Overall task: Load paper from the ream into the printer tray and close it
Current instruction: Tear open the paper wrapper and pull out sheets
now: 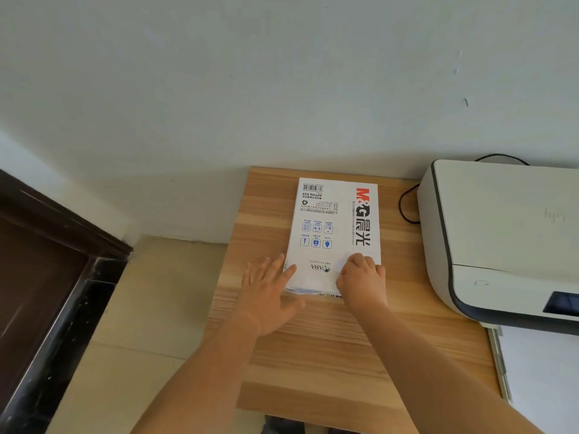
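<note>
A white paper ream (335,220) with red and blue print lies flat on the wooden table (329,346), its near end towards me. My left hand (269,292) rests open, fingers spread, against the ream's near left corner. My right hand (360,277) is closed on the wrapper at the near right corner. The white printer (501,233) stands at the right. Its paper tray (532,371) sticks out below it, pulled open, with a white surface inside.
A black cable (407,205) loops between the ream and the printer near the wall. A dark wooden door frame (56,277) stands at the left beside beige floor tiles (141,308). The table's left edge lies close to my left forearm.
</note>
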Demonstrator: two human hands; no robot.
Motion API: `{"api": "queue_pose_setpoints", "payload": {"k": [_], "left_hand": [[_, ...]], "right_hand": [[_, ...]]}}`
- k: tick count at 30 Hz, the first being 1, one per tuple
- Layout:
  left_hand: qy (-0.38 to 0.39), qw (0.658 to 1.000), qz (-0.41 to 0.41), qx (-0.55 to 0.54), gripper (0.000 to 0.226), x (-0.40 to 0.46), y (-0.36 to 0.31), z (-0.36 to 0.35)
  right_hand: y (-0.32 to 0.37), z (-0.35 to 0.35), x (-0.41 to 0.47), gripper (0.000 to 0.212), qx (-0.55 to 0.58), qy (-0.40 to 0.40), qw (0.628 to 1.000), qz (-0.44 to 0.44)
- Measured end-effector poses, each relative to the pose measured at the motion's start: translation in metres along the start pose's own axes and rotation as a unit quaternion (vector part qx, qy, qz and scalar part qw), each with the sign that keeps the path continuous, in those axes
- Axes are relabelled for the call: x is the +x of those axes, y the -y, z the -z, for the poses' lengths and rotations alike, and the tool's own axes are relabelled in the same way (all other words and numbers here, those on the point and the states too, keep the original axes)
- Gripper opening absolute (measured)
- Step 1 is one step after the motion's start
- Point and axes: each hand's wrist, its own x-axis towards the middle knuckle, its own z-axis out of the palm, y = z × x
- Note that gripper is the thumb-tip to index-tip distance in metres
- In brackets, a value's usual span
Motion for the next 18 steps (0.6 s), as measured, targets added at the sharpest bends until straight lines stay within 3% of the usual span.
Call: {"api": "queue_pose_setpoints", "payload": {"k": [5, 10, 16, 18], "left_hand": [[0.004, 1.000, -0.007, 0.007, 0.078, -0.003, 0.002, -0.002], [0.002, 1.000, -0.015, -0.001, 0.078, 0.000, -0.002, -0.001], [-0.006, 1.000, -0.024, 0.008, 0.081, 0.007, -0.012, 0.002], [-0.008, 1.000, -0.023, 0.006, 0.080, 0.010, -0.016, 0.003]], "right_hand": [[0.001, -0.005, 0.003, 0.025, 0.017, -0.002, 1.000, 0.002], [-0.006, -0.009, -0.011, 0.026, 0.028, 0.007, 0.996, 0.082], [-0.008, -0.014, -0.031, 0.008, 0.048, -0.041, 0.990, 0.123], [-0.009, -0.017, -0.037, 0.012, 0.051, -0.058, 0.987, 0.140]]}}
